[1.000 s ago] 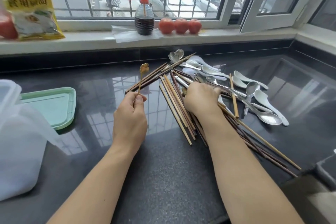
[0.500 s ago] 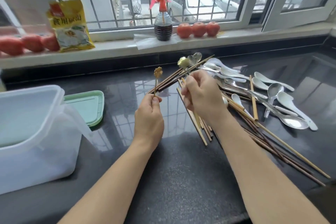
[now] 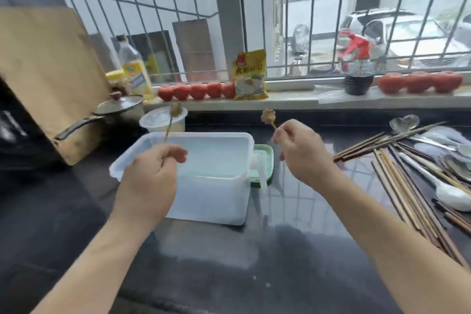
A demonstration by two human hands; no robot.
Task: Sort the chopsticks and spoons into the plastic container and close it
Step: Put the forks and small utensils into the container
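A clear plastic container [image 3: 204, 201] stands open on the dark counter at centre left, with its green lid [image 3: 265, 160] lying flat behind its right side. Above the container's left part, my left hand [image 3: 150, 176] pinches a small gold spoon [image 3: 171, 120] with a flower-shaped bowl, held upright. My right hand [image 3: 303, 153] pinches a second gold flower spoon [image 3: 269, 117] just right of the container, over the lid. A pile of wooden chopsticks [image 3: 397, 178] and white and metal spoons [image 3: 448, 194] lies on the counter at the right.
A lidded pan [image 3: 119, 107] and a white tub [image 3: 159, 121] sit behind the container. A wooden board [image 3: 48, 71] leans at the left. The windowsill holds tomatoes [image 3: 196, 90], an oil bottle [image 3: 135, 71], a yellow packet [image 3: 251, 74] and a spray bottle [image 3: 358, 69].
The view has swung left, bringing the container to the centre. Both hands have moved left from the pile, each carrying a gold spoon; the left one now hangs over the container.
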